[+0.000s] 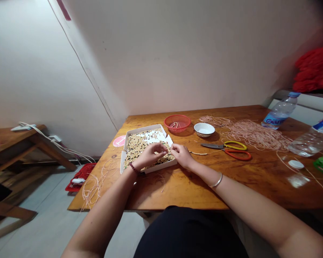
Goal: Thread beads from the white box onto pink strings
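A shallow white box (pixel 123 162) of cream and dark beads sits on the wooden table. My left hand (pixel 151 154) is over the beads, its thumb and fingertips curled close together; what it holds, if anything, is too small to name. Beside it, at the box's right edge, my right hand (pixel 181 154) is closed in a pinch, and its fingertips hide what is between them. A short row of pale beads on a cord (pixel 199 153) lies on the table just right of my right hand.
Scissors (pixel 237 149) with yellow and orange handles lie right of my hands. Behind are a red basket (pixel 177 123) and a white bowl (pixel 204 129). Pink cord (pixel 254 134) is heaped near a plastic bottle (pixel 280 111); more cord (pixel 95 188) lies at the table's left edge.
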Tool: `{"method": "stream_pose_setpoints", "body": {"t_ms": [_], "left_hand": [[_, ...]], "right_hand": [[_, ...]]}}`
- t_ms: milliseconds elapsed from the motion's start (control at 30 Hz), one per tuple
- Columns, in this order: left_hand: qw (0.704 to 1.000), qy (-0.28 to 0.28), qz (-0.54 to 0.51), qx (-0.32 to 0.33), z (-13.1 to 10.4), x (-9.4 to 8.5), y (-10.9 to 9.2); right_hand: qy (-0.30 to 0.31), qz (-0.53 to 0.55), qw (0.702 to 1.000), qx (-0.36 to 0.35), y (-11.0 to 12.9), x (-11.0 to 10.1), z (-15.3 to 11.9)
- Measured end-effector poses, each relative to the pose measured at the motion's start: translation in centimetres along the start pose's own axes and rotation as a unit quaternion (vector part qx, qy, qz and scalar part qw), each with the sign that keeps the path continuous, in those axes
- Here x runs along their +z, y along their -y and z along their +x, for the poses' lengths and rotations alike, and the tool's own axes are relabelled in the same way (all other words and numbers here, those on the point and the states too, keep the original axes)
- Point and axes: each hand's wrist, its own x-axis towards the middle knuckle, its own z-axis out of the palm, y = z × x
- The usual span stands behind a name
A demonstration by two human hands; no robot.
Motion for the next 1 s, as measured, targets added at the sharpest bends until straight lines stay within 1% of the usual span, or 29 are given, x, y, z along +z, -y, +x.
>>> {"method": "stream_pose_setpoints", "body": {"t_ms": [133,300,433,533,767,867,933,1000], "left_hand": [[1.0,0.002,-0.005,0.001,-0.1,0.1,-0.6],[1.0,-0.016,0.015,0.005,-0.2,0.1,-0.8],[0.999,-0.017,0.023,0.015,-0.1,0.1,-0.5],[0.999,-0.021,0.044,0.017,-0.1,0.1,0.0],[0.992,-0.058,0.108,0.025,0.1,0.1,0.4],[0.99,-0.069,0.119,0.028,0.1,0.1,0.4],[0.987,-0.084,0.136,0.0,0.0,-0.1,0.7],[0.976,-0.095,0.185,-0.069,-0.3,-0.4,1.2]], "right_hand": [[0.008,0.009,1.0,0.003,-0.1,0.0,0.1],[0.021,0.034,0.999,0.011,0.1,-0.2,0.2],[0.016,0.043,0.999,0.023,0.4,-0.3,0.1],[0.013,0.028,0.999,0.02,0.3,-0.3,0.0],[0.037,0.004,0.999,0.017,0.1,-0.1,-0.1],[0.032,0.004,0.999,0.017,0.2,0.0,-0.1],[0.019,0.011,0.999,0.027,0.1,0.0,0.0],[0.005,0.026,0.999,0.042,-0.1,0.0,0.2]]}}
